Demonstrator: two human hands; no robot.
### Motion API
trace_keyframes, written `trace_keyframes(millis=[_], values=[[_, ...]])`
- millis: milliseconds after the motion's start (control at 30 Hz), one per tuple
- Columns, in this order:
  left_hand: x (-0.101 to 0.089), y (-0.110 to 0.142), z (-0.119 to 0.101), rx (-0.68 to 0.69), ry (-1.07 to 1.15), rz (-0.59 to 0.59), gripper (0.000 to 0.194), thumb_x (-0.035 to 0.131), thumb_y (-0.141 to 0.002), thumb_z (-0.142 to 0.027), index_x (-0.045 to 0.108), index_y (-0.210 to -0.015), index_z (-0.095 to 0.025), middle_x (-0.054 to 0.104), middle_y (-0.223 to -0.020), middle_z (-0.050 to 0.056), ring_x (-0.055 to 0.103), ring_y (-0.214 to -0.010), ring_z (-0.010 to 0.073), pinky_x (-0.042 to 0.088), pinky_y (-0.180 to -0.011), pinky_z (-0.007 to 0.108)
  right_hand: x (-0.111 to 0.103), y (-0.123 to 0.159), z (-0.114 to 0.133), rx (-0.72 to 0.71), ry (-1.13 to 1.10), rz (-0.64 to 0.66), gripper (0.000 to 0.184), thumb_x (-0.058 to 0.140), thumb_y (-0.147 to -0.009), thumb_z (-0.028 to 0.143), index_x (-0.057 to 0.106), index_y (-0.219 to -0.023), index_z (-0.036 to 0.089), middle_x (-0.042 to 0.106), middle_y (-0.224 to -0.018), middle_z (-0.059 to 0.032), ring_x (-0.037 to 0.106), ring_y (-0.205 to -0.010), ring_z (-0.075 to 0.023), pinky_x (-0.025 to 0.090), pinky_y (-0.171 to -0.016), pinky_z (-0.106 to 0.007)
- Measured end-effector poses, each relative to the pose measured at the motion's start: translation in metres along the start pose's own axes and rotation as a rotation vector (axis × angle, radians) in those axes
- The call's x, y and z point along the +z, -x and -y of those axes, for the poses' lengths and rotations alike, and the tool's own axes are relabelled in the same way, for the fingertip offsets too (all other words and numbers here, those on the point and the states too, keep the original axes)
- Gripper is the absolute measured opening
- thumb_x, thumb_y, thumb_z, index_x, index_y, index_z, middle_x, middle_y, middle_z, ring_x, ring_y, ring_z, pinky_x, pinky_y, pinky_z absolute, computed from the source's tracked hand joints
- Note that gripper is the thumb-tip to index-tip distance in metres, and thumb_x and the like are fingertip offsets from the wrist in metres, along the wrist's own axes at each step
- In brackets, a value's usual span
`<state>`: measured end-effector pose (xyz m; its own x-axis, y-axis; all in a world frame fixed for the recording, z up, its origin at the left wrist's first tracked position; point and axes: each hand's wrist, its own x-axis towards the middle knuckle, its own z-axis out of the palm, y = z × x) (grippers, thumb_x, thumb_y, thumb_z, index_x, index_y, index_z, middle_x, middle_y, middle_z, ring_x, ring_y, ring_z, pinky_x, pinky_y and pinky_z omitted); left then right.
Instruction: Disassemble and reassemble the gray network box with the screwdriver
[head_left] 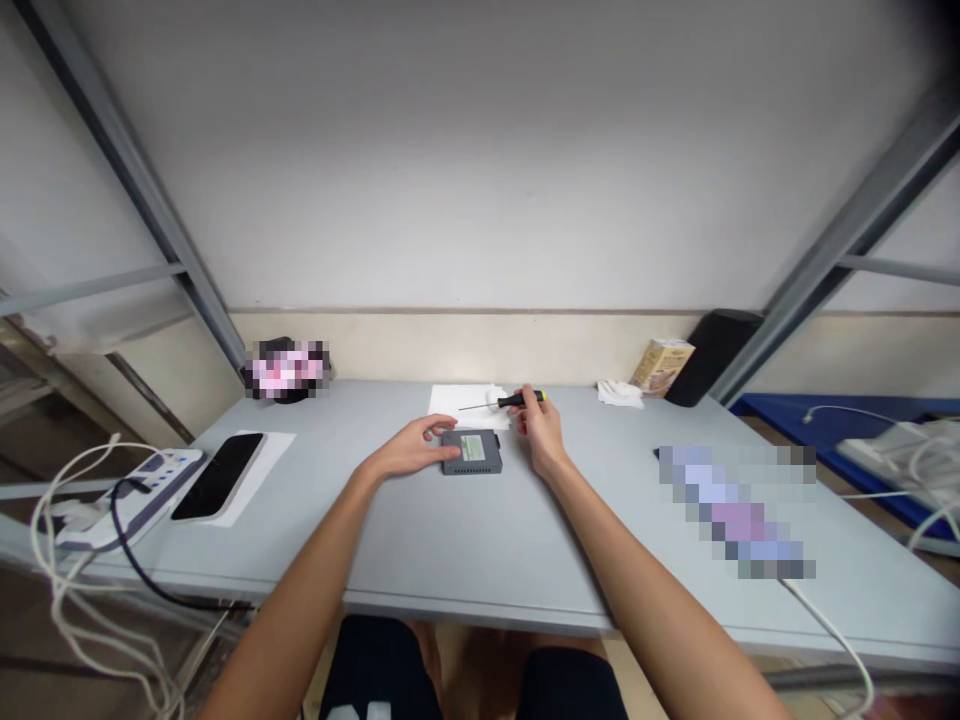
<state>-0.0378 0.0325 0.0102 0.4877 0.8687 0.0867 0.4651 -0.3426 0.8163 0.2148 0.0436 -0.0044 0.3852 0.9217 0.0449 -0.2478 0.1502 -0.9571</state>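
Head: right fingers (532, 397) pinch screwdriver (511, 401); left (448, 454) touch box (474, 455).

On a pale grey tabletop (450, 545), the left hand (412, 447), loosely curved, rests its thumb on a flat, dark grey box (480, 463) with a pale label (473, 447); the right hand (541, 430) grips a black-and-yellow screwdriver (512, 401), its thin shaft pointing left; white paper (453, 396) lies behind; at left, a phone (220, 477) lies beside a power strip (169, 478); at back right, a crumpled tissue (619, 393), yellow carton (664, 366) and black cylinder (712, 360).
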Motion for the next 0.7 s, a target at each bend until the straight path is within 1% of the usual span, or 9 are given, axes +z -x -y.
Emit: trace_keyframes(millis=[67,100,167,300,367,433,500,600,700], values=[[-0.004,0.005,-0.005,0.06,-0.034,0.095,0.08,0.09,-0.071,-0.05,0.063,-0.143,-0.029,0.061,-0.145,0.01,0.06,-0.125,0.0286,0.051,-0.105,0.039,-0.001,0.0,0.001,-0.005,-0.003,-0.01,0.061,0.073,-0.072,0.077,0.067,-0.089,0.019,0.059,-0.06,0.0033,0.04,-0.046,-0.0091,0.028,-0.046,-0.027],[-0.005,0.006,-0.007,0.086,-0.053,0.125,0.083,0.092,-0.068,-0.048,0.063,-0.143,-0.03,0.06,-0.145,0.01,0.058,-0.126,0.0287,0.049,-0.107,0.04,-0.001,0.0,0.001,-0.007,0.0,-0.014,0.061,0.073,-0.072,0.077,0.067,-0.088,0.019,0.059,-0.059,0.0033,0.04,-0.046,-0.0091,0.028,-0.046,-0.027],[-0.007,0.008,-0.012,0.095,-0.082,0.141,0.074,0.092,-0.068,-0.044,0.068,-0.136,-0.03,0.061,-0.138,0.009,0.059,-0.124,0.0281,0.049,-0.108,0.041,-0.001,0.001,0.002,-0.012,0.009,-0.014,0.061,0.072,-0.073,0.077,0.067,-0.088,0.019,0.059,-0.06,0.0032,0.04,-0.046,-0.0094,0.028,-0.046,-0.028],[-0.008,0.008,-0.021,0.015,-0.057,0.095,0.053,0.088,-0.071,-0.043,0.076,-0.12,-0.025,0.07,-0.126,0.008,0.062,-0.115,0.0276,0.049,-0.104,0.04,-0.001,0.002,0.002,-0.013,0.033,-0.004,0.059,0.072,-0.075,0.076,0.067,-0.088,0.019,0.058,-0.06,0.0027,0.041,-0.047,-0.0104,0.03,-0.046,-0.028],[-0.009,0.008,-0.025,-0.018,-0.02,0.092,0.045,0.082,-0.079,-0.05,0.079,-0.115,-0.023,0.074,-0.121,0.008,0.064,-0.111,0.0271,0.049,-0.101,0.039,0.0,0.003,0.002,-0.011,0.047,0.003,0.058,0.071,-0.075,0.076,0.067,-0.089,0.019,0.059,-0.06,0.0023,0.042,-0.048,-0.011,0.031,-0.047,-0.028],[-0.01,0.008,-0.027,-0.033,0.02,0.084,0.044,0.071,-0.088,-0.057,0.079,-0.113,-0.022,0.076,-0.117,0.008,0.066,-0.106,0.026,0.049,-0.097,0.037,0.0,0.003,0.002,-0.008,0.055,0.007,0.058,0.071,-0.075,0.076,0.068,-0.089,0.019,0.059,-0.061,0.0018,0.042,-0.048,-0.0113,0.032,-0.047,-0.028],[-0.009,0.008,-0.027,-0.025,0.044,0.062,0.048,0.06,-0.095,-0.061,0.079,-0.11,-0.019,0.077,-0.112,0.008,0.067,-0.101,0.0252,0.05,-0.093,0.035,0.001,0.004,0.003,-0.005,0.059,0.007,0.059,0.071,-0.075,0.076,0.068,-0.09,0.019,0.06,-0.062,0.0015,0.042,-0.049,-0.0113,0.033,-0.048,-0.028],[-0.005,0.008,-0.024,-0.042,0.057,0.025,0.057,0.05,-0.098,-0.066,0.078,-0.102,-0.016,0.076,-0.102,0.007,0.066,-0.093,0.0246,0.049,-0.087,0.033,0.003,0.007,0.003,0.007,0.084,0.024,0.06,0.071,-0.075,0.075,0.069,-0.093,0.018,0.064,-0.067,0.0,0.043,-0.051,-0.0116,0.034,-0.049,-0.028],[0.001,0.004,-0.018,-0.104,0.09,-0.044,0.067,0.042,-0.098,-0.071,0.077,-0.101,-0.014,0.076,-0.099,0.007,0.065,-0.095,0.0267,0.049,-0.088,0.034,0.006,0.013,0.003,0.012,0.14,0.101,0.06,0.071,-0.076,0.074,0.071,-0.101,0.019,0.07,-0.076,-0.0018,0.045,-0.055,-0.012,0.036,-0.052,-0.028]])
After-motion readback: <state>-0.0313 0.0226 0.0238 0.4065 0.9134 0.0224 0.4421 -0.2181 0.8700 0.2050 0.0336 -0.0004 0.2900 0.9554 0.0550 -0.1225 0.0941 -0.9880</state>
